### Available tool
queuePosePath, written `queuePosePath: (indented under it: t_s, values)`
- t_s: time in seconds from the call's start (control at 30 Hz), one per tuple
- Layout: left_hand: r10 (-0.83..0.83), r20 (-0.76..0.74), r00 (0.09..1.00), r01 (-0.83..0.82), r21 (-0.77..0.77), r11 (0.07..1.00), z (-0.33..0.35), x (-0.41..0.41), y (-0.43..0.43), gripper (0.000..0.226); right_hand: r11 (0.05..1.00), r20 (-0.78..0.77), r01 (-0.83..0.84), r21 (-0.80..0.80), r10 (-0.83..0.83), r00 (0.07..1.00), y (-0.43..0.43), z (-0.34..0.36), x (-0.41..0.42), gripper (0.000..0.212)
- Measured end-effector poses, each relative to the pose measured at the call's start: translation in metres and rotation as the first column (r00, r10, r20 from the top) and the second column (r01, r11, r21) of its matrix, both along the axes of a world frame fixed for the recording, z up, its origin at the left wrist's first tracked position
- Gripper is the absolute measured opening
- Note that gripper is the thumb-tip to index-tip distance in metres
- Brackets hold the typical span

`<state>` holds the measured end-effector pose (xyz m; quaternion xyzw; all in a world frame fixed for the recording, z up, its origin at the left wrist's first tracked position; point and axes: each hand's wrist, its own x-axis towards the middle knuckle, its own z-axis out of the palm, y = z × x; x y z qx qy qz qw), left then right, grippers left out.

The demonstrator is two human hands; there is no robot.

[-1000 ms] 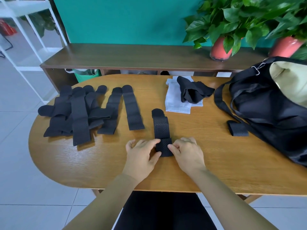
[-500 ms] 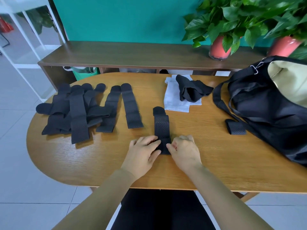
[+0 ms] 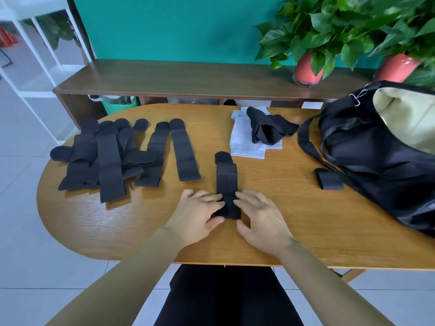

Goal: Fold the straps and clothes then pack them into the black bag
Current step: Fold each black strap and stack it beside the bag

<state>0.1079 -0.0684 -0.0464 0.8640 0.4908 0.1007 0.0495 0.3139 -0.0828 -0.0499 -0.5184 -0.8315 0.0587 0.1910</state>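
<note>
Near edge, centre: the left hand (image 3: 196, 214) and right hand (image 3: 262, 218) lie flat on the oval wood-grain table (image 3: 117, 222). Both sets of fingers are extended and press the near end of a perforated black strap (image 3: 226, 182) from either side, with the thumbs at its near edge. Neither hand is curled round the strap. The strap runs straight away from the person, its upper layer is doubled back, and a smooth rounded tab shows at the far end.

To the right, a folded perforated strap (image 3: 329, 180) lies just beside the black bag (image 3: 376, 149). The bag is of soft fabric, gapes open and shows a beige lining.

To the left, two flat straps (image 3: 184, 152) lie side by side. Beyond them is an overlapping heap of straps (image 3: 106, 156), all with rounded ends.

Farther back, a crumpled black garment (image 3: 268, 130) rests on a folded white knit cloth (image 3: 247, 144).

Behind the table, a dark wooden bench (image 3: 188, 76) carries two red-potted leafy plants (image 3: 307, 69).
</note>
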Motion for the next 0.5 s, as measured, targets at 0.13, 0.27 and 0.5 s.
queuePosePath:
  t_s: [0.13, 0.27, 0.5]
  values:
    - [0.017, 0.065, 0.998, -0.012, -0.089, 0.996, 0.000, -0.004, -0.009, 0.064, 0.996, 0.010, -0.056, -0.069, 0.057, 0.998, -0.004, 0.000, 0.003, 0.044]
    - [-0.010, 0.139, 0.990, 0.026, -0.116, 0.993, 0.001, -0.012, -0.019, 0.054, 0.987, 0.105, -0.159, 0.037, 0.155, 0.982, -0.014, 0.001, 0.005, 0.037]
    - [-0.033, 0.119, 0.992, 0.036, -0.020, 0.999, 0.001, -0.012, -0.023, 0.051, 0.943, 0.168, -0.294, 0.155, 0.269, 0.949, -0.014, 0.004, -0.003, 0.028]
